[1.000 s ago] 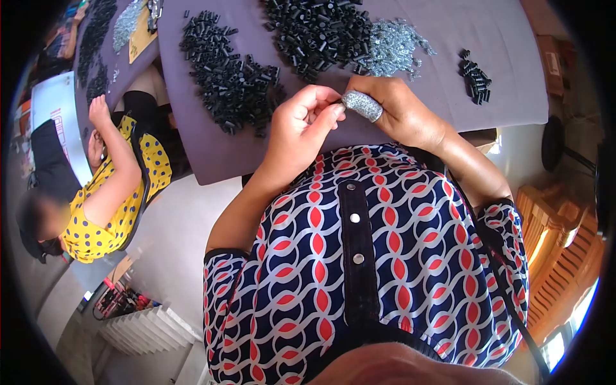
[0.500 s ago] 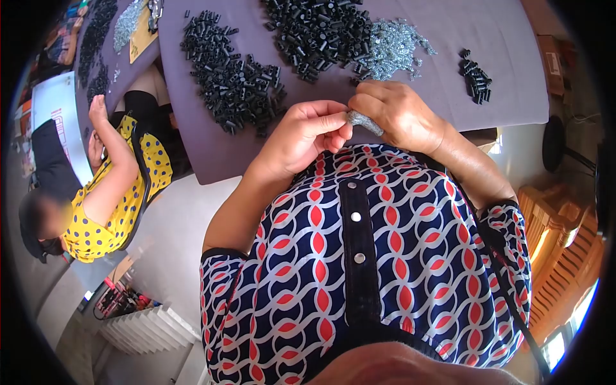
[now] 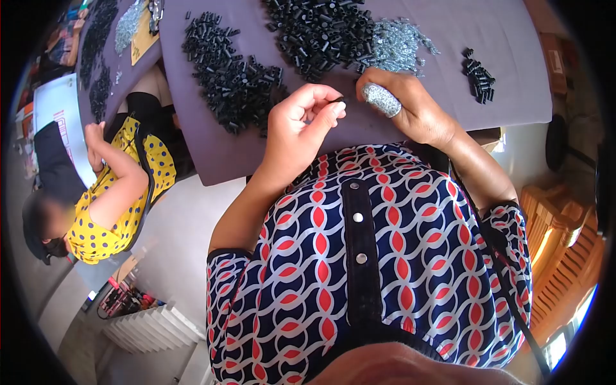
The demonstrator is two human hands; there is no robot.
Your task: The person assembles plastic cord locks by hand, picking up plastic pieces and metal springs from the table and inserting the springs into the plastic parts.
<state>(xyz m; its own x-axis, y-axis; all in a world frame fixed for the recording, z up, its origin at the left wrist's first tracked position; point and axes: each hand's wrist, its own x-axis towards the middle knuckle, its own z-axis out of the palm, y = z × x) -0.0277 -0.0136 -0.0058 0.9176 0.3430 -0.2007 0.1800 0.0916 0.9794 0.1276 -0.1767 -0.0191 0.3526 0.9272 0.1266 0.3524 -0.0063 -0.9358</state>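
Observation:
My left hand (image 3: 298, 128) is above the near part of the table, thumb and index finger pinching a small black piece (image 3: 337, 100) that looks like the short black tubes. My right hand (image 3: 417, 109) hangs just in front of the heap of small clear pieces (image 3: 398, 45). A silvery-grey wrap (image 3: 382, 99) covers its thumb. Its fingers curl behind the thumb, and whatever they hold is hidden. Beyond the hands lies a large heap of black tubes (image 3: 321, 35), touching the clear pieces. Another heap of black tubes (image 3: 231, 80) spreads to the left.
A small group of black tubes (image 3: 479, 77) lies toward the right edge of the grey-covered table (image 3: 443, 96). At left, a person in a yellow dotted top (image 3: 106, 224) sits by another table. A wooden chair (image 3: 555, 237) stands at right.
My hands have come apart. The left turned upward with the small black piece in its fingertips; the right moved slightly away, showing its wrapped thumb. The neighbouring person's hands shifted a little.

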